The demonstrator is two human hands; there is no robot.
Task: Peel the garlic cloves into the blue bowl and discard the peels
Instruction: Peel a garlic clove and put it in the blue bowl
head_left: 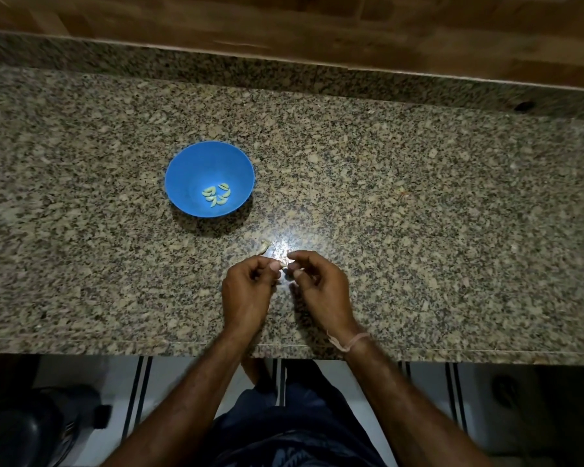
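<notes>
We see both hands close together over the speckled brown granite countertop [418, 203], near its front edge. The left hand [246, 291] has its fingers curled and pinches one small pale garlic clove [284, 263] at its tips; the right hand [319, 288] also curls, its thumb and first finger nipping the other end of the same clove. We judge that the step in hand is the stripping of skin from this clove. The round blue plastic bowl [189, 170] stands at about ten o'clock from the hands, well apart, with several peeled cloves [216, 195] at its bottom. A pale scrap [263, 248], peel or clove we cannot tell, lies at twelve o'clock just beyond the left hand. Next, the bared clove must travel to the bowl, and the loose skin must be gathered for discarding.
</notes>
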